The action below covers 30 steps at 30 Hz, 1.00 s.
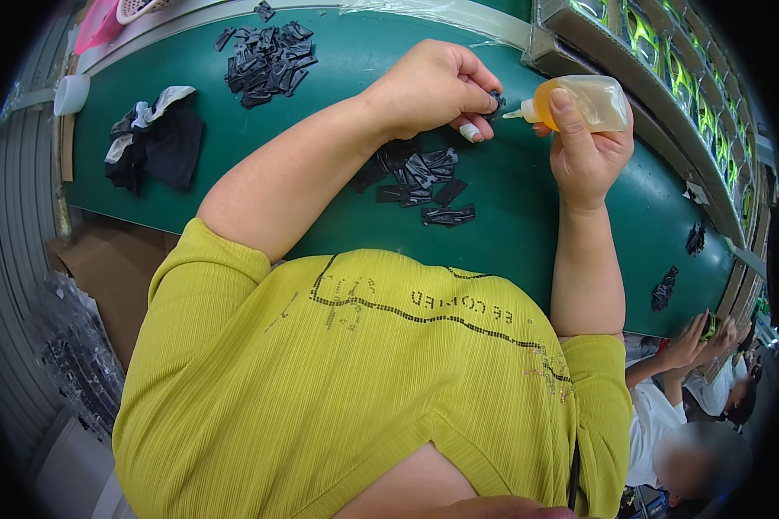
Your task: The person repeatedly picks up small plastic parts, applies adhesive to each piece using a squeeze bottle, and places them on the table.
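Above the green table [511, 233], my left hand [437, 91] pinches a small black piece [496, 105] between thumb and fingers. One fingertip of that hand has a white wrapping. My right hand [584, 151] is closed round a clear squeeze bottle [601, 102] with yellowish liquid in it. The bottle lies tilted on its side in the air, its thin nozzle pointing left at the black piece, with a small gap between them. Just below my left wrist lies a loose group of flat black pieces [418, 176]. A larger heap of black pieces [273, 62] sits farther off to the left.
Dark and light cloth [160, 143] lies at the table's left, near a white cup [71, 95]. A cardboard rack [632, 52] with bright green-yellow items runs along the right. Two small black bundles [664, 290] lie at right. Co-workers' hands [697, 342] show at lower right.
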{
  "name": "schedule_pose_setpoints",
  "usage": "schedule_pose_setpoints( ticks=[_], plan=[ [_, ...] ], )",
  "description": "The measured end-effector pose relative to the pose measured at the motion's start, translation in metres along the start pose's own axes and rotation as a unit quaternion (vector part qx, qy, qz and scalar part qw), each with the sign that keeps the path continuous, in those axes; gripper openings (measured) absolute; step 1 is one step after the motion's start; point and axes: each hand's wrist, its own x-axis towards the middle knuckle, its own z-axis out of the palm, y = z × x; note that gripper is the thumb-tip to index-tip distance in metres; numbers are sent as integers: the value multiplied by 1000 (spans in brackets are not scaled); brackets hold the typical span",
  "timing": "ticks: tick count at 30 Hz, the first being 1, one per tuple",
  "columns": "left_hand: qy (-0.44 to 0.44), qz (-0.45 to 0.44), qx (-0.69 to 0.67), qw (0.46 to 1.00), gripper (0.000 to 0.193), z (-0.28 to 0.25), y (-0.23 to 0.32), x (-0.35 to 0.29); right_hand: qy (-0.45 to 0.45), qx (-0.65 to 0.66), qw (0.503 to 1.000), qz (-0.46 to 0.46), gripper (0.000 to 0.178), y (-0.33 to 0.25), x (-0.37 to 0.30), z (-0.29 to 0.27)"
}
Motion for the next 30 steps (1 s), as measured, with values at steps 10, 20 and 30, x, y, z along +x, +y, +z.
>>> schedule_pose_setpoints(
  ticks=[10, 20, 30],
  plan=[
    [1, 0, 10, 1000, 24, 1, 1, -1, -14, -10, 1000, -4, 25, 1, -1, 0],
    [12, 1, -20, 1000, 24, -1, 2, -1, 31, 88, 996, 7, 15, 3, 12, -2],
    [300, 169, 24, 938, 24, -53, 19, 40, 115, 151, 980, 63, 14, 7, 14, -8]
  ],
)
